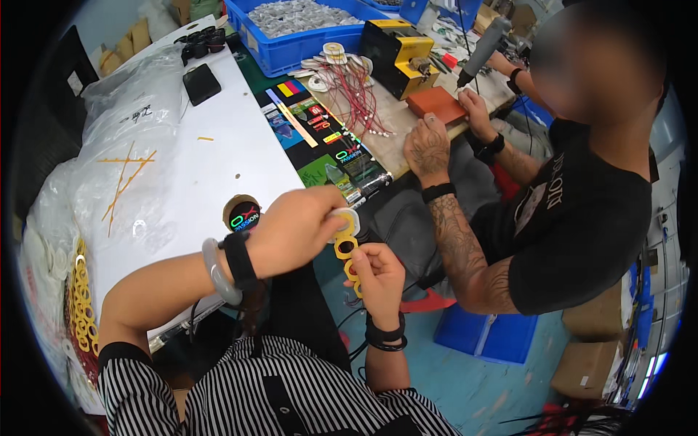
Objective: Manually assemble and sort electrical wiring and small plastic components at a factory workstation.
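Observation:
My left hand (299, 229) reaches across from the left, its fingers closed on the edge of a round white disc (354, 216) with a yellow ring on its face. Hanging down from the disc is a strip of joined yellow rings (346, 248). My right hand (382, 282) pinches this strip between thumb and fingers, just below and to the right of the left hand. Part of the disc is hidden by my left fingers. Both hands are in the air beyond the table's right edge.
A white tabletop (211, 160) carries plastic bags (131, 94), a black case (201, 84) and more yellow ring strips (81, 298). White discs with red wires (352, 91) lie near a blue bin (287, 47). A co-worker at right handles an orange block (436, 105) beside a hanging screwdriver (486, 49).

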Motion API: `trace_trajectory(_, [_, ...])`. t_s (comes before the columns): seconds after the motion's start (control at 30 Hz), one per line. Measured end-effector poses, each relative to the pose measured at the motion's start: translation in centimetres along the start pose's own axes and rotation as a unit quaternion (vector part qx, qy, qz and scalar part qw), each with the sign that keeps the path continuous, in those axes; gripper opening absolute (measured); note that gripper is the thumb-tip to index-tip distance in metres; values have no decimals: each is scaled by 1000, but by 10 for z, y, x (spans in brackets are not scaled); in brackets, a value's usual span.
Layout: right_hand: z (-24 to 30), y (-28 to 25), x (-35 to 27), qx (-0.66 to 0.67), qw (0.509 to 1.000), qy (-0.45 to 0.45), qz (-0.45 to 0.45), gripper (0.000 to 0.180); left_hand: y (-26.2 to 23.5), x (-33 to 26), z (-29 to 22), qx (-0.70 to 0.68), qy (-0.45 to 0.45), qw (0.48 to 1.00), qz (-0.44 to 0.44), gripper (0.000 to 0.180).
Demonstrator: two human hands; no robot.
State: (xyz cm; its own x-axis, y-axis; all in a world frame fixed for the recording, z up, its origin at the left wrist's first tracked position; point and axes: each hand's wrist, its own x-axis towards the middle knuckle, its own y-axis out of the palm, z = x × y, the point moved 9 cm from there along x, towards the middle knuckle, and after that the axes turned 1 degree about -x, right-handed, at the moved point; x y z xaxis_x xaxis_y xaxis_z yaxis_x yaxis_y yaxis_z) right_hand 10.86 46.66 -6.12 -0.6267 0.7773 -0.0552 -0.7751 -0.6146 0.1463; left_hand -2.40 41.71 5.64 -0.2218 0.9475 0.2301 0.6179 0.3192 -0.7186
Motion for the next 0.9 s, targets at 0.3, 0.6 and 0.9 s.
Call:
trace_trajectory(0.3, [2,-18,-7,113,986,-99,-72,12,-16,12,-1,-9,6,996,-90,12])
trace_trajectory(0.6, [-102,-124,-27,144,948,-27,-281,16,-14,76,148,-76,-259,963,2,25])
trace_trajectory(0.9, [-25,-111,-86,115,955,-125,-244,19,-17,93,155,231,-312,917,93,27])
